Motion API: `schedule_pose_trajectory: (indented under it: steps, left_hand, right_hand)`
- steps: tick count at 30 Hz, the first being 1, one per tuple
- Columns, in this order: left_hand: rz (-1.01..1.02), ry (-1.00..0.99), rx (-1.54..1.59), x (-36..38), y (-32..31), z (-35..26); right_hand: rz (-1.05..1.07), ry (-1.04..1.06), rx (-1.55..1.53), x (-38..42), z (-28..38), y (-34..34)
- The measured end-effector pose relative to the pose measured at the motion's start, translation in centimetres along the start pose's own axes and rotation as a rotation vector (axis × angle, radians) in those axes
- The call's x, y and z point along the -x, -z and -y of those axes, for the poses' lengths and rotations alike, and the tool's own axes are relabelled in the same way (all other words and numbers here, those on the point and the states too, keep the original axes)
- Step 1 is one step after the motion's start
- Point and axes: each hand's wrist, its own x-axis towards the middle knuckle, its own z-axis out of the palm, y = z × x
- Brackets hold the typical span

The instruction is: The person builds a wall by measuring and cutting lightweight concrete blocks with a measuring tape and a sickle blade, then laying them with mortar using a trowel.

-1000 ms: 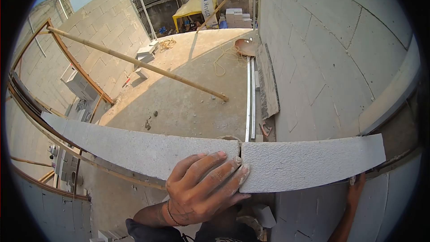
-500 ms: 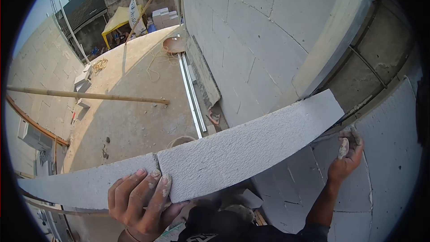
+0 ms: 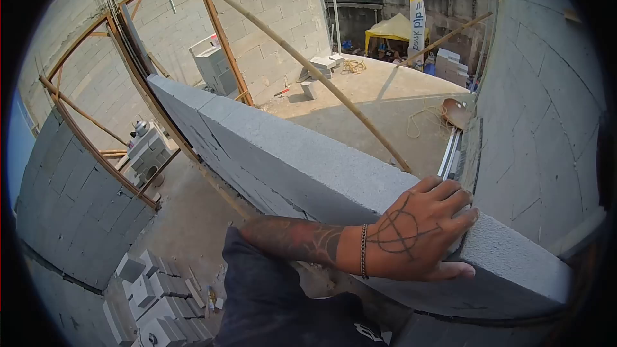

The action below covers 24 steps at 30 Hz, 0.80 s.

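My left hand (image 3: 418,231) lies across the top of a low wall of pale grey lightweight blocks (image 3: 289,144). Its fingers curl over the far edge and its thumb presses on the near side. Under the fingertips is the joint by the end block (image 3: 514,260), which meets the tall wall at right. A beaded bracelet circles the wrist. My right hand is out of view.
A bamboo pole (image 3: 308,67) slants down behind the low wall. Wooden door frames (image 3: 222,38) stand at left. Stacked blocks (image 3: 154,295) lie on the floor below. Metal profiles (image 3: 450,154) and a shallow pan (image 3: 455,113) lie beyond.
The view has swung left, bringing the door frames and stacked blocks into sight. My left hand stays on the wall top near the joint. My right hand has left the view.
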Motion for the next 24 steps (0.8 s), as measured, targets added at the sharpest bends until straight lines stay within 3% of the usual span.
schedule_pose_trajectory:
  steps: [1,4,5,7,13,16,19,20,21,24]
  left_hand:
    - [-0.006,0.007,-0.004,-0.8,0.3,0.4]
    - [0.641,0.224,-0.046,-4.2,1.7,1.9]
    - [0.637,0.234,-0.051,-5.1,1.7,2.2]
    - [0.874,0.321,0.067,-6.4,1.3,2.6]
    - [0.803,0.219,0.189,-7.5,-0.4,4.5]
    - [0.743,0.203,0.285,-7.4,-0.3,4.8]
    - [0.803,0.346,0.302,-8.0,0.5,4.3]
    - [0.676,0.199,0.349,-7.3,-0.2,4.9]
    - [0.718,0.244,0.333,-7.6,0.0,4.6]
    - [0.733,0.243,0.326,-7.6,-0.1,4.7]
  right_hand:
    - [0.013,-0.009,-0.003,-0.3,0.1,-0.1]
    - [0.053,-0.032,-0.024,-1.1,0.1,-1.0]
    - [0.068,-0.042,-0.030,-1.4,0.1,-1.4]
    - [0.089,-0.066,-0.040,-1.7,0.0,-1.8]
    - [0.116,-0.135,-0.072,-2.1,-0.7,-2.5]
    - [0.044,-0.188,-0.114,2.5,-1.9,0.2]
    - [-0.090,-0.094,-0.125,3.3,1.8,-5.6]
    - [-0.088,-0.086,-0.023,3.6,2.9,-6.3]
    - [-0.005,-0.103,0.003,3.3,3.4,-5.7]
    - [-0.144,-0.131,0.028,4.4,5.0,-8.1]
